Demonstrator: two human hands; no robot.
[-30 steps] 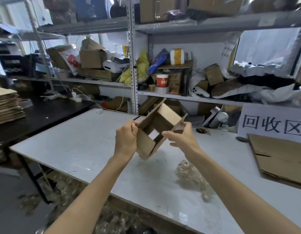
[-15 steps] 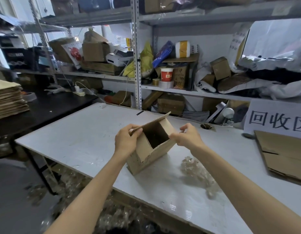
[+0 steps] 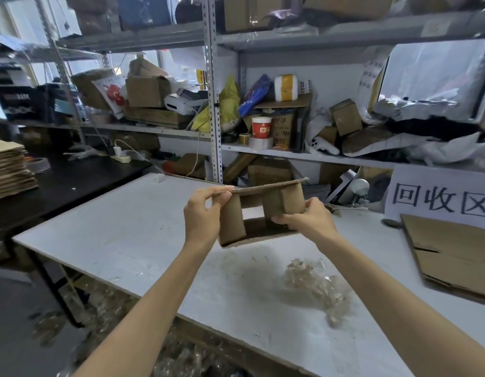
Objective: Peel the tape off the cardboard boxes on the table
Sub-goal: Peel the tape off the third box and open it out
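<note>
On my head-camera feed, one small cardboard box (image 3: 231, 221) is held in the air just above the white table (image 3: 127, 232), turned so I look straight through it, with its flaps open. The left hand (image 3: 203, 216) pinches the upper flap's left corner between thumb and fingers. The right hand (image 3: 309, 221) grips the right-hand flap, fingers curled round its lower edge. I cannot make out any tape on the faces turned towards me.

My worries are these. The box hangs only from its flaps, so a hard tug could tear the thin board or pull it out of one hand. Any tape left is probably clear, and it may split into slivers if peeled at a poor angle.

I count two hands and one box in hand. One crumpled wad of clear tape (image 3: 314, 284) lies on the table near the right forearm. One pile of flattened cardboard (image 3: 453, 254) sits at the table's right end, below one paper sign (image 3: 439, 197). One stack of flattened cardboard (image 3: 7, 170) rests on the black table (image 3: 72, 183) at far left.
</note>
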